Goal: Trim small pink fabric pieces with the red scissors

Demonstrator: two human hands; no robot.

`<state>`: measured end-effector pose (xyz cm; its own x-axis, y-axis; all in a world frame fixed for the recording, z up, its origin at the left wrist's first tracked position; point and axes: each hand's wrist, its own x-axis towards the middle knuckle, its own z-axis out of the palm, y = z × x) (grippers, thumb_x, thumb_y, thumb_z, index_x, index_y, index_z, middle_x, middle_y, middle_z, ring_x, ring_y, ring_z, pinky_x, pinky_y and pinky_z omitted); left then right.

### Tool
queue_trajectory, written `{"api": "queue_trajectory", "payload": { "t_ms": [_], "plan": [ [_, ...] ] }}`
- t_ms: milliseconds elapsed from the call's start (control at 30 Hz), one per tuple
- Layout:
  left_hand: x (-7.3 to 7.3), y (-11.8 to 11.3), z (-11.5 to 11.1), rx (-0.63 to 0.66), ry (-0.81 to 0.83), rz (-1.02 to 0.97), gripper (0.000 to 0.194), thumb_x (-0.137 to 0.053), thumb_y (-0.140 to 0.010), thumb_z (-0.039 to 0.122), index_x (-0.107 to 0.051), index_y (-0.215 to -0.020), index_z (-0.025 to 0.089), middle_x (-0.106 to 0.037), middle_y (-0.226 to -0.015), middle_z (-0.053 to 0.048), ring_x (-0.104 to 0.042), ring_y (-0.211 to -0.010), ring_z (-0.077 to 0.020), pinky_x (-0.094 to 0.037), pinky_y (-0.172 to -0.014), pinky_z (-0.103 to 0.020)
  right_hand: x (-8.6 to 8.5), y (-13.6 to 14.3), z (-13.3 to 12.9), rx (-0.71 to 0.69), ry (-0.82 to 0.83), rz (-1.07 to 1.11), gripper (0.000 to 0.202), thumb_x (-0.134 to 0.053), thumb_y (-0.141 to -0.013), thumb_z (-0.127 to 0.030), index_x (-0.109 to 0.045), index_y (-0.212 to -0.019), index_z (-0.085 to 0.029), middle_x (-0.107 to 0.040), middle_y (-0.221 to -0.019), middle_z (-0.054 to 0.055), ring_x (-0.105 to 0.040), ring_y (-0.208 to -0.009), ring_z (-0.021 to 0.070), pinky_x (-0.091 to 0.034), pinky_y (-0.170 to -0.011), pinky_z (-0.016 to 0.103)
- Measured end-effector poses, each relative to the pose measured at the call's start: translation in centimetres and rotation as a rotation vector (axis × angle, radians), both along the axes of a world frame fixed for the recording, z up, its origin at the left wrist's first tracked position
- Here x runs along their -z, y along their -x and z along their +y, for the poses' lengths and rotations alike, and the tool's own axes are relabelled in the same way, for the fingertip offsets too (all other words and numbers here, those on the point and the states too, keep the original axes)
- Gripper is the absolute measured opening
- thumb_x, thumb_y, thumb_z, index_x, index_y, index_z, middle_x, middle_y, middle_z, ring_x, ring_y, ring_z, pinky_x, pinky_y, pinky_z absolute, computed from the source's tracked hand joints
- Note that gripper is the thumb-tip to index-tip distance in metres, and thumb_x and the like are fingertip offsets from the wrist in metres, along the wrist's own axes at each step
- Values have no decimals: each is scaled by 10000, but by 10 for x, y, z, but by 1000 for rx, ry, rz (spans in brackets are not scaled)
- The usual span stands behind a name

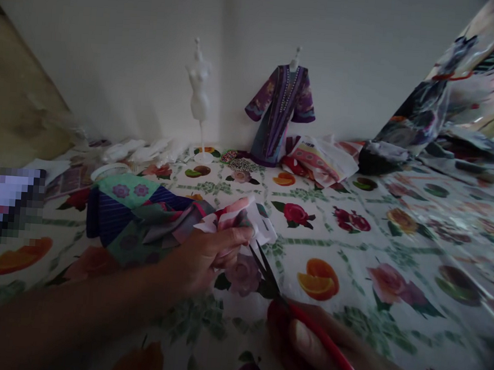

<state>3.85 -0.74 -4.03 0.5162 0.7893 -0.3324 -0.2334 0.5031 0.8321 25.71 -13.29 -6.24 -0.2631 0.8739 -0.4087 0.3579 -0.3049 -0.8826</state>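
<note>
My left hand [208, 258] is near centre, fingers [237, 238] pinched together on a small pink-white cloth scrap [244, 218], held just above the bench [395, 240]. Scrap is bunched, its right edge at the blade tips. My right hand [315, 347] is near and right of the left, fingers curled shut around the red handles of scissors [274, 283]; thumb through a loop. Dark blades point up-left, slightly parted, touching the scrap's lower right edge. A folded pile of patterned cloth [135, 216] lies left of the scrap, behind my left wrist. Far back by the wall: a white doll stand [199, 97], and right of it a stand wearing a purple robe [280, 111]. More cloth scraps [322, 159] lie right of the robe.
</note>
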Motion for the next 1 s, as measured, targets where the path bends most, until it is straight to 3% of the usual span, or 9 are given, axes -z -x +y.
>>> {"api": "queue_trajectory", "payload": {
  "t_ms": [100,233,467,567,767,900,1000],
  "plan": [
    [3,0,-1,12,-1,26,413,-687,-819,262,-422,-509,197,-227,-434,80,-156,-467,-71,-176,-492,-287,-13,4,6,-51,70,13,427,-553,-942,-685,-721,-1053,-309,-733,-973,75,-684,-808,287,-595,-718,388],
    [8,1,-1,19,4,29,406,-732,-792,298,-461,-509,191,-227,-432,86,-162,-463,-67,-177,-478,-271,-25,9,13,-117,47,54,498,-461,-996,-685,-680,-866,-257,-702,-882,52,-654,-772,238,-551,-696,336],
    [7,-1,-1,10,27,-15,407,-736,-798,287,-448,-525,196,-235,-421,96,-146,-438,-58,-179,-447,-239,-27,12,16,-159,-55,44,571,-348,-1060,-639,-616,-793,-211,-627,-786,10,-602,-737,181,-471,-692,292],
    [8,-1,-1,22,19,-45,486,-675,-858,259,-348,-503,208,-230,-423,88,-157,-439,-63,-230,-462,-233,-23,11,17,-155,-48,37,580,-322,-1065,-642,-620,-815,-212,-626,-796,12,-598,-738,173,-465,-683,286],
    [14,0,-1,94,36,-96,492,-643,-902,277,-402,-481,196,-273,-417,73,-171,-433,-66,-231,-463,-247,-20,11,18,-147,13,56,589,-304,-1056,-668,-612,-835,-216,-611,-788,23,-555,-694,170,-452,-637,287],
    [15,-1,-4,159,47,-99,506,-653,-881,324,-392,-465,201,-277,-421,69,-237,-420,-65,-277,-466,-238,-23,12,18,-132,34,70,634,-280,-1036,-708,-602,-818,-207,-569,-751,19,-507,-653,163,-429,-602,287],
    [13,-3,-6,123,13,17,417,-688,-850,396,-512,-532,191,-439,-464,40,-420,-451,-87,-349,-497,-240,-26,14,18,-98,37,53,649,-300,-1028,-717,-598,-772,-201,-553,-733,18,-510,-660,165,-428,-607,286]
  ]
}}
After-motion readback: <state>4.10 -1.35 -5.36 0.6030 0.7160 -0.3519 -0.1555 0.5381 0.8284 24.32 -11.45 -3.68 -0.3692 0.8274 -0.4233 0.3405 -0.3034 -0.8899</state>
